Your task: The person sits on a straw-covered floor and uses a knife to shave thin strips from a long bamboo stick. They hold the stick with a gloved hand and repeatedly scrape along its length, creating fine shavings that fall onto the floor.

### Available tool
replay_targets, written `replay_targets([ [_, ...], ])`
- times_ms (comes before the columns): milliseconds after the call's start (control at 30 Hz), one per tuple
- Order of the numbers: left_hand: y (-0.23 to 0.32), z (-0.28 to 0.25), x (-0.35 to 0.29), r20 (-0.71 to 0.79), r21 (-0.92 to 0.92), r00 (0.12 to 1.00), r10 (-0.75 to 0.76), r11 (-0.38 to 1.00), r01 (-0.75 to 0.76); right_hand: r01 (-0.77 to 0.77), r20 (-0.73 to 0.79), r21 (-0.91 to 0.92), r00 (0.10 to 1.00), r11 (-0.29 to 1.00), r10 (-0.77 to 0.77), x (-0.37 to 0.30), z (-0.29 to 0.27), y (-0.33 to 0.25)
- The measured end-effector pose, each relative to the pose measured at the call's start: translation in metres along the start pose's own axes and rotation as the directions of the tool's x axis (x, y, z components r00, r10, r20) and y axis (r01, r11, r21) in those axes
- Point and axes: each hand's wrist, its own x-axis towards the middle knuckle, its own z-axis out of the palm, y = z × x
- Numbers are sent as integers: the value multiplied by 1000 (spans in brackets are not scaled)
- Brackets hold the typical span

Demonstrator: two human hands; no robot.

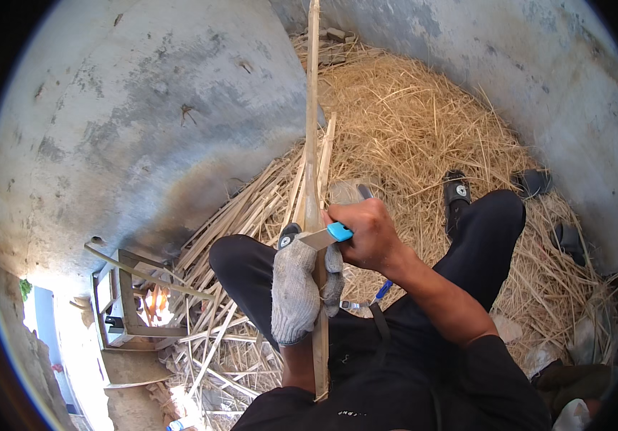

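A long pale strip of split bamboo (312, 129) stands lengthwise in front of me, its lower end by my black shirt. My left hand (296, 291), in a grey knitted glove, is closed around the strip at knee height. My bare right hand (368, 233) grips a knife (317, 240) with a bright blue piece at the base of its broad blade. The blade points left and lies over the glove's upper edge, close to the strip. Whether its edge touches the strip, I cannot tell. My fingers hide most of the handle.
Several bamboo strips (230, 208) lie stacked at left, beside a pile of straw-like shavings (409, 108). A small wooden stool-like frame (133, 294) stands at lower left. Grey walls (158, 86) rise on both sides. Dark footwear (531, 182) lies by the right wall.
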Motion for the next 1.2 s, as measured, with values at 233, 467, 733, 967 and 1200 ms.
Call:
replay_targets([
  [233, 2, -2, 1, -10, -15, 998, -59, 998, 59, -42, 10, -10, 999, 999, 42, 3, 0, -4],
  [467, 0, 0, 0, -47, -55, 997, -61, 997, 58, -4, -40, -31, 999, 1000, 3, 0, 5, 2],
  [733, 1, -5, -2, 29, -2, 995, -93, 996, 93, -28, -33, -1, 999, 1000, 28, -2, 8, 2],
  [967, 1, -8, -4, 126, -21, 992, 9, 1000, -6, 28, -57, -167, 998, 986, -38, 4, 11, 11],
  [1200, 7, -5, 4, 193, 85, 981, -13, 996, -3, -493, -347, -304, 854, 815, 387, -13, 8, 156],
])
